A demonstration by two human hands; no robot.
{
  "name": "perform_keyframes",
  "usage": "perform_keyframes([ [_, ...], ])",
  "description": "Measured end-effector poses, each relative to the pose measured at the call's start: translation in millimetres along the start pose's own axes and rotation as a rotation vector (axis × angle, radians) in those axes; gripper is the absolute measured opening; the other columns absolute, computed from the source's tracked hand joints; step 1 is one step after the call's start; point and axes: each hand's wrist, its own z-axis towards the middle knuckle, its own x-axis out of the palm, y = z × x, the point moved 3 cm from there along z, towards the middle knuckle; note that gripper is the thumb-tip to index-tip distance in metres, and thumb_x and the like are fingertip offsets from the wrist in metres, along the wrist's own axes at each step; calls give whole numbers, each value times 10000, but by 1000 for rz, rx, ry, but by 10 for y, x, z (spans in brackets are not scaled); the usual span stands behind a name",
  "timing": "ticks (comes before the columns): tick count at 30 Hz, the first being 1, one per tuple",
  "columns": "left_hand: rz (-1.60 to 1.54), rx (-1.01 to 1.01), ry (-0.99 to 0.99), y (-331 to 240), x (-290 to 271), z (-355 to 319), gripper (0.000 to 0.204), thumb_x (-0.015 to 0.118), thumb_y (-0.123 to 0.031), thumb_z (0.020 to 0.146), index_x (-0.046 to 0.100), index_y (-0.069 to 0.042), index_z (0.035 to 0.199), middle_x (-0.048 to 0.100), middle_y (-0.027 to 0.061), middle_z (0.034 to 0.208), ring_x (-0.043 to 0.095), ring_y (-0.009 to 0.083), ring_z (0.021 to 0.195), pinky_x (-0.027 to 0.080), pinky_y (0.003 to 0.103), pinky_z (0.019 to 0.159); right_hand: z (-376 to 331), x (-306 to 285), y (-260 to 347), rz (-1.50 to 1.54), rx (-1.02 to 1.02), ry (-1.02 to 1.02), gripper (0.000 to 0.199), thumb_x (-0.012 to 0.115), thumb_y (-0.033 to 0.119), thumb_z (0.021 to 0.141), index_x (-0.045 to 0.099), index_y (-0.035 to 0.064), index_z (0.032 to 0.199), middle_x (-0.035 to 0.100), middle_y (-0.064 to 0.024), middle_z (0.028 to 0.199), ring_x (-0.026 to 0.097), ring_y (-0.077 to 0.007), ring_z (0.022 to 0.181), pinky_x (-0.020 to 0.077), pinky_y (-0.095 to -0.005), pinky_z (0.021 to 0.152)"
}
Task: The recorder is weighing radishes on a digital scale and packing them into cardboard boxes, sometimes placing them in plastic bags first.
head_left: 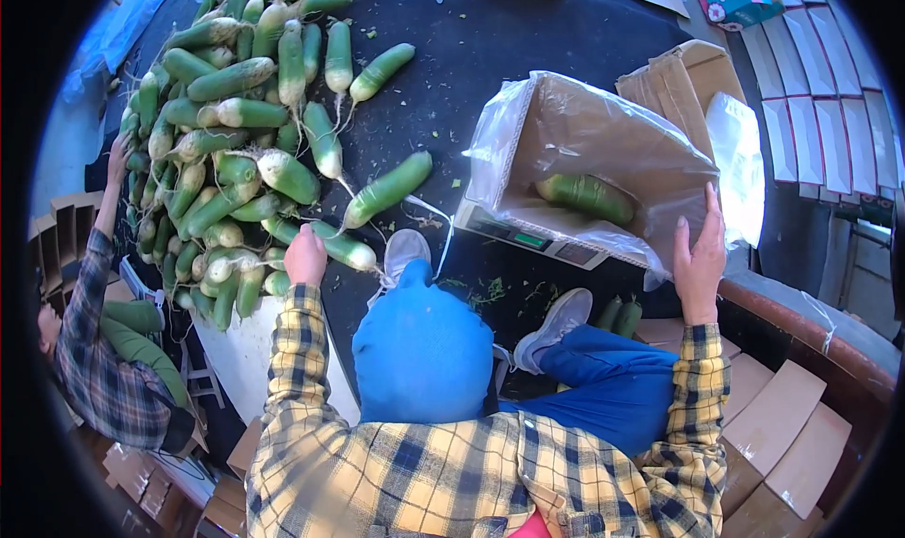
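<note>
My left hand is closed at the upper end of a green radish, at the near edge of a large radish pile. Its fingertips are partly hidden. Another radish lies loose just beyond it. To the right, a cardboard box lined with clear plastic tilts its opening toward me on a scale. One green radish lies inside. My right hand lies against the box's right edge, fingers stretched out and thumb apart.
A person in a plaid shirt reaches into the pile from the left. Flat cardboard boxes are stacked at the lower right, near two radishes. White cartons stand at the far right. My shoes rest on the dark sheet.
</note>
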Motion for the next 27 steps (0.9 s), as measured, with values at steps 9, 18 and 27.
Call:
perform_keyframes([
  [9, 248, 440, 53, -1025, 498, 280, 854, 846, -276, 680, 441, -104, 1413, 518, 139, 1373, 525, 331, 1238, 464, 470, 972, -26, -1, -80, -36, 10, -24, 595, 564, 119, 955, 358, 46, 1508, 547, -244, 1300, 557, -398, 1176, 452, -453, 1003],
  [18, -311, 381, 31, -793, 588, 332, 780, 840, -227, 624, 516, -4, 1298, 611, 212, 1171, 590, 397, 1120, 479, 466, 966, -11, 3, -85, 54, -1, -65, 609, 599, 118, 904, 395, 66, 1476, 582, -220, 1214, 596, -395, 1100, 502, -446, 914],
  [27, -291, 888, -219, -2194, -2676, -1043, 770, 827, -87, 655, 502, -17, 1350, 582, 196, 1209, 584, 376, 1110, 465, 424, 991, -85, -10, -217, 82, 56, -72, 623, 619, 162, 883, 400, 57, 1456, 584, -203, 1121, 634, -369, 1012, 539, -452, 839],
])
